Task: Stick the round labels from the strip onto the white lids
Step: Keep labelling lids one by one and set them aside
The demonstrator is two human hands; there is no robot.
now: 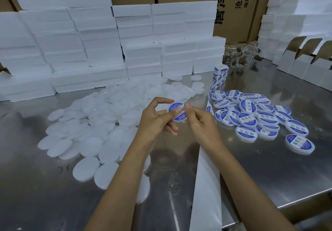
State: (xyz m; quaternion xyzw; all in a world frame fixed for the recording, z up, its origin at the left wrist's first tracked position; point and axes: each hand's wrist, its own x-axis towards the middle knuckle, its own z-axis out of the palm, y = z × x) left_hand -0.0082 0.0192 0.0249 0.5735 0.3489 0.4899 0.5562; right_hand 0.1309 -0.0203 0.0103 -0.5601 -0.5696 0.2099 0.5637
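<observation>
My left hand (158,117) holds a white lid (177,113) above the steel table, thumb lying across its blue-and-white round label. My right hand (199,121) is at the lid's right edge, thumb pressing on the label and the other fingers curled. The label strip (218,81) runs from a roll (220,70) at the back towards me, and its bare backing (206,185) passes under my right forearm. A heap of plain white lids (100,123) lies to the left. Several labelled lids (251,119) are piled to the right.
Stacks of white foam boxes (89,42) wall off the back and left of the steel table (269,168). Open white cartons (305,63) stand at the right. Small glass bottles with brown stoppers (240,56) lie behind the roll. Brown cardboard boxes (233,6) stand behind.
</observation>
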